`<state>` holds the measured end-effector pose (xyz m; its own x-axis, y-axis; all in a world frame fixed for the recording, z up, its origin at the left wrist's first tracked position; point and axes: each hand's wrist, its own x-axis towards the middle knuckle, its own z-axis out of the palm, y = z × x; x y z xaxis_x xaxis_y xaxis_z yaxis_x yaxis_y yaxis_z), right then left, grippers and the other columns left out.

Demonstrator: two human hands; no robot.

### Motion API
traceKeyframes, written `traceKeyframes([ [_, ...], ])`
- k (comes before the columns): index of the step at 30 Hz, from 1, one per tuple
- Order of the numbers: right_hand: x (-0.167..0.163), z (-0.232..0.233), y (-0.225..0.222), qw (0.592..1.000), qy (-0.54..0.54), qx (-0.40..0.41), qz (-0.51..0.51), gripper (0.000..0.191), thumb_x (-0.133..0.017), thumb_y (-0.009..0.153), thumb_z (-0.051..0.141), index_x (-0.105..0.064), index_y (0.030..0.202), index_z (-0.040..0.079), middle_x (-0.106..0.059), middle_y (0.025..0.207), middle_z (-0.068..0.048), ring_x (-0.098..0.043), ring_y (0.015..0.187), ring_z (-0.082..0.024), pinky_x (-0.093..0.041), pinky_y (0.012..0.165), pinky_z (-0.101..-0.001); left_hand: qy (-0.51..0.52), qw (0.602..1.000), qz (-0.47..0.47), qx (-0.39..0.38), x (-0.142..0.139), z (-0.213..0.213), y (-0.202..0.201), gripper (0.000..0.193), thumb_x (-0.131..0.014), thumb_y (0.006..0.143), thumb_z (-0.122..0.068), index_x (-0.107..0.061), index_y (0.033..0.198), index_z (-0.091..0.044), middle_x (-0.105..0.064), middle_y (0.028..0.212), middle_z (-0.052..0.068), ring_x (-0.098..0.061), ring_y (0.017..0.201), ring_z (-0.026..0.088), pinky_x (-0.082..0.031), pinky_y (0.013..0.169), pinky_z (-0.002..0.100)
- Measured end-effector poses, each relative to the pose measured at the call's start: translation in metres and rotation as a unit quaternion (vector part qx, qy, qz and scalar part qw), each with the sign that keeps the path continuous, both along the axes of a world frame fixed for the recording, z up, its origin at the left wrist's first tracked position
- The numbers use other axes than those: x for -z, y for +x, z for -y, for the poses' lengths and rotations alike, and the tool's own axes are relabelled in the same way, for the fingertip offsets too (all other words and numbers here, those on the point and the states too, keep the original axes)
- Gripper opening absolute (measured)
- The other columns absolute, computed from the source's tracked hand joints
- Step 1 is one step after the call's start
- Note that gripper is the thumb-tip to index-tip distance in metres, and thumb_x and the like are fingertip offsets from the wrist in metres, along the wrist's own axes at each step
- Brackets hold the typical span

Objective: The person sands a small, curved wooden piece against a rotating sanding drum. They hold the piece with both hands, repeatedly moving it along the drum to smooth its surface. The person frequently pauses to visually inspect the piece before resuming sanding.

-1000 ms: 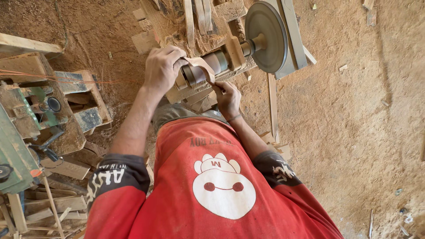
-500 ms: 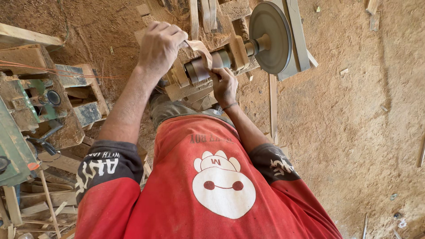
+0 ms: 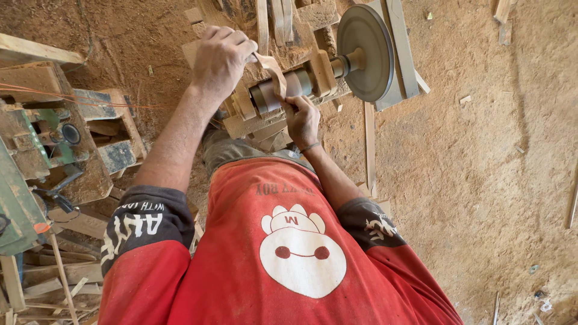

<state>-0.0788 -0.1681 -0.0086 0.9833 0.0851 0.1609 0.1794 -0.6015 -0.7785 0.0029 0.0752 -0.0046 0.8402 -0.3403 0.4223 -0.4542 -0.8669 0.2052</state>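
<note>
- Looking down past a red shirt, we are seeing the left hand and the right hand working at a low wooden mount that is standing on the floor.
- We are finding the strip, a thin, tan, flexible band, looped over the top of the cylinder. One end is running up into the left hand and the other down into the right.
- We are reading each grip as clamped on its end of the strip: the left fist is curled tight above the mount, and the right fingers are pinching just below the cylinder.
- We are judging the work to be under way, with the strip seated and drawn taut. We cannot tell how much of the cylinder has been covered, as its surface is showing an even dull grey.
- We are noting that the cylinder is smooth and round, sitting on a shaft that is ending in a broad, flat grey disc.
- We are observing rough-sawn blocks making up the mount, with pale slats lying beside it.
- We are seeing the floor coated in fine reddish sawdust, and a dusty green machine standing well apart on the left.
</note>
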Motion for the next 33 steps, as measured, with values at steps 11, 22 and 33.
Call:
traceKeyframes([
  [11, 0.013, 0.023, -0.024, 1.0, -0.003, -0.008, -0.03, 0.01, -0.079, 0.091, 0.008, -0.075, 0.096, 0.0, -0.074, 0.088, -0.012, -0.072, 0.073, -0.019, -0.058, 0.067, -0.0299, 0.079, 0.996, -0.014, 0.029, 0.015, 0.01, -0.011, 0.014, -0.081, 0.102, -0.029, -0.079, 0.093, -0.02, -0.077, 0.092, 0.0, -0.068, 0.088, 0.012, -0.052, 0.091, 0.034],
  [22, 0.031, 0.037, -0.057, 0.994, 0.008, 0.001, -0.108, 0.014, -0.08, 0.088, 0.012, -0.077, 0.096, 0.001, -0.074, 0.083, -0.013, -0.07, 0.069, -0.021, -0.056, 0.065, -0.0316, 0.089, 0.993, -0.049, 0.056, 0.023, 0.035, -0.029, 0.008, -0.08, 0.096, -0.029, -0.079, 0.091, -0.023, -0.078, 0.095, -0.002, -0.068, 0.092, 0.011, -0.048, 0.098, 0.035],
  [33, 0.038, 0.051, -0.079, 0.984, 0.018, 0.023, -0.177, 0.013, -0.077, 0.088, 0.01, -0.078, 0.097, 0.001, -0.076, 0.081, -0.013, -0.071, 0.067, -0.017, -0.057, 0.065, -0.0296, 0.131, 0.987, 0.014, 0.091, 0.036, 0.059, -0.041, 0.009, -0.077, 0.099, -0.02, -0.079, 0.09, -0.024, -0.079, 0.105, -0.001, -0.066, 0.112, 0.016, -0.041, 0.113, 0.041],
])
